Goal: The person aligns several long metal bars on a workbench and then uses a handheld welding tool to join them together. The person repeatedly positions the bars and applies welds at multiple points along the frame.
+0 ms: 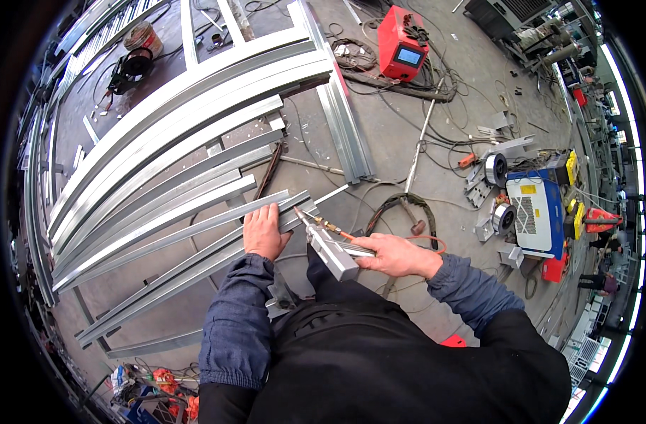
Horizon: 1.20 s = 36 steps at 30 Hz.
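My left hand (pixel 264 230) lies over a long galvanized steel channel (pixel 227 244), its fingers stretched flat across the metal near the right-hand end and the thumb apart. In my right hand (pixel 397 254) is a grey, block-shaped air tool (pixel 331 253), gripped by a handle that the fingers partly cover. Brass fittings and an orange hose (pixel 348 235) join onto the tool. Its narrow tip points at the end of the channel, close to my left hand; whether it touches the metal I cannot tell.
More long steel profiles (pixel 174 106) lie side by side to the left. A red machine with a screen (pixel 402 48) stands at the far side. On the right are a blue-and-white machine (pixel 535 213) and wire spools (pixel 495 168). Cables and a coiled hose (pixel 432 212) cross the floor.
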Motion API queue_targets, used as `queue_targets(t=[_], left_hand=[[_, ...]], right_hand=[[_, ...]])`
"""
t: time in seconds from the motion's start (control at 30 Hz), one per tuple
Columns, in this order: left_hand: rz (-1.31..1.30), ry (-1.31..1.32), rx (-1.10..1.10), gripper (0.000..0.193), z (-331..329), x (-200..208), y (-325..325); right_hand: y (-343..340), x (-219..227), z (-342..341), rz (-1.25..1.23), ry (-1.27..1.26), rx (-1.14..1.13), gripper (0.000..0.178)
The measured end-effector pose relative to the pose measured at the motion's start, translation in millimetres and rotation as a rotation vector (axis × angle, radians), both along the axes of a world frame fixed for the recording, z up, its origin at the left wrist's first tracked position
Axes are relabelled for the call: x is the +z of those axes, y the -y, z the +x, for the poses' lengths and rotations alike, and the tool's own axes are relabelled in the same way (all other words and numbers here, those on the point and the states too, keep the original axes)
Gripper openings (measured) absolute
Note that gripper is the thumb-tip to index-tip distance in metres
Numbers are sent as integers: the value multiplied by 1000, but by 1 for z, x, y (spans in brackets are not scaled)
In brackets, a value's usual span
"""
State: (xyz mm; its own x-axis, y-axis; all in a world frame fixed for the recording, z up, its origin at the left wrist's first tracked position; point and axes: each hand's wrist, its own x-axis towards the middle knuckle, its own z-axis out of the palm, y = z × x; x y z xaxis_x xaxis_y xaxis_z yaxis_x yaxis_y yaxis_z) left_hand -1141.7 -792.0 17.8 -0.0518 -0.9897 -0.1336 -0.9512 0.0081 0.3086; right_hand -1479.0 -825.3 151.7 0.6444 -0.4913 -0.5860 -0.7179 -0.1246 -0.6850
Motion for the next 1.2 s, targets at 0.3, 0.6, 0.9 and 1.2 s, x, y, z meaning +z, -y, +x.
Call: queue_targets(t=[0.3, 0.6, 0.9, 1.2], left_hand=[[36, 11, 5, 86, 0, 3, 2], [35, 4, 13, 84, 0, 1, 1], [-1, 10, 3, 81, -2, 3, 2], [49, 46, 2, 83, -2, 5, 2]], right_hand=[[2, 7, 3, 14, -24, 1, 52], [1, 7, 3, -1, -54, 14, 55], [0, 4, -1, -16, -65, 21, 57], [3, 7, -2, -22, -51, 26, 58]])
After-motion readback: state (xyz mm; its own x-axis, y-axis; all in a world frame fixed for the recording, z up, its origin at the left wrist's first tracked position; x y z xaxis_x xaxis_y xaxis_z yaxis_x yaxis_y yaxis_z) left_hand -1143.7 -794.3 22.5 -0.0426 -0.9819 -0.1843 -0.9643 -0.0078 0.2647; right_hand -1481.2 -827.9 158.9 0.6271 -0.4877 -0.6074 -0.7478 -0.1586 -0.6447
